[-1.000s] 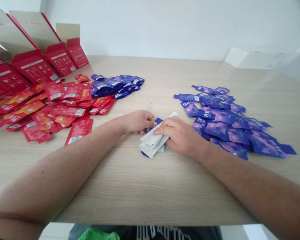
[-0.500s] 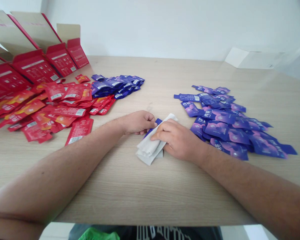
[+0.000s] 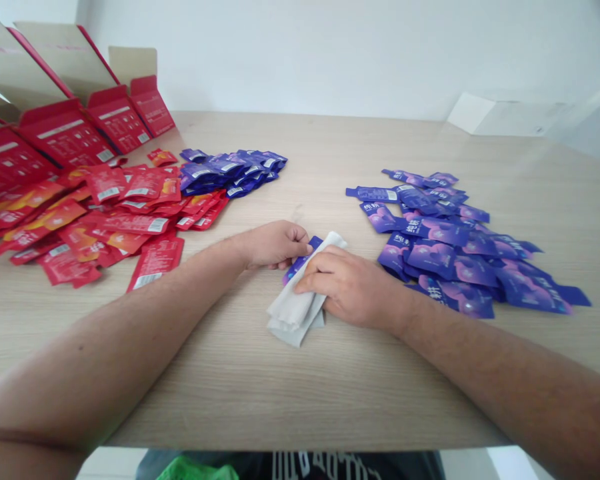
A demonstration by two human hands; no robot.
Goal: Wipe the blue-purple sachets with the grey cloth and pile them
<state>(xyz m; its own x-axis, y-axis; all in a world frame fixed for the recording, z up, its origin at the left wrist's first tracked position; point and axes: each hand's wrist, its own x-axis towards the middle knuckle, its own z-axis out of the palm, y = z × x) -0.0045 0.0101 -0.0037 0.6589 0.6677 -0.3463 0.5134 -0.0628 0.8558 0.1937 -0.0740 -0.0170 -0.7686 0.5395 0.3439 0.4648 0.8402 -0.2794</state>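
In the middle of the frame, our left hand [image 3: 276, 245] pinches a purple packet [image 3: 295, 267] and our right hand [image 3: 351, 283] grips a white cloth [image 3: 289, 311] over it, so pushing too hard could crumple the packet.

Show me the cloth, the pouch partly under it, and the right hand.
Cloth [image 3: 292, 305]: head view, on its near, folded part.
Pouch [image 3: 297, 267]: head view, on its uncovered strip.
Right hand [image 3: 351, 283]: head view, on its back.
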